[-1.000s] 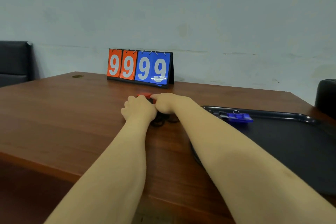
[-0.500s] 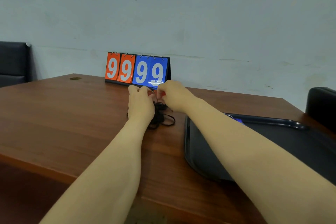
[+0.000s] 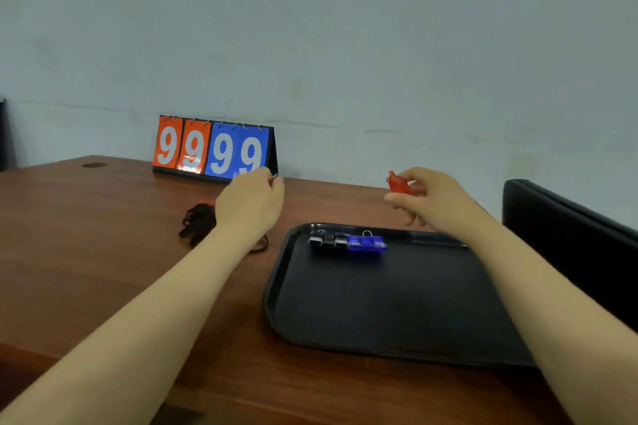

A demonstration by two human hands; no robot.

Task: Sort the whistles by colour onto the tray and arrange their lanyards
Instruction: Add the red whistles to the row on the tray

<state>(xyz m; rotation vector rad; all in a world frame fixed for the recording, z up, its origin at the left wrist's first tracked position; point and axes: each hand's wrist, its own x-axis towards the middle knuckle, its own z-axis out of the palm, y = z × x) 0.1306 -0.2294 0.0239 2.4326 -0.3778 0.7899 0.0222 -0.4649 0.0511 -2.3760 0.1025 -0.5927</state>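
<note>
Right hand (image 3: 433,198) raised over tray (image 3: 379,307) far rim, pinching red whistle (image 3: 398,183). Left hand (image 3: 250,205) curled above table, pinching small ring (image 3: 274,176); lanyard bundle (image 3: 195,222) beside its wrist.

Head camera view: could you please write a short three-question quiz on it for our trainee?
1. True or false: the right hand holds the red whistle in its fingers.
2. Fill in: on the tray, the black whistles lie to the ___ of the blue whistles.
3. Multiple choice: the bundle of black lanyards rests A) on the tray, B) on the table beside the left hand, C) in the right hand.

Key: 1 true; 2 left; 3 B.
</note>
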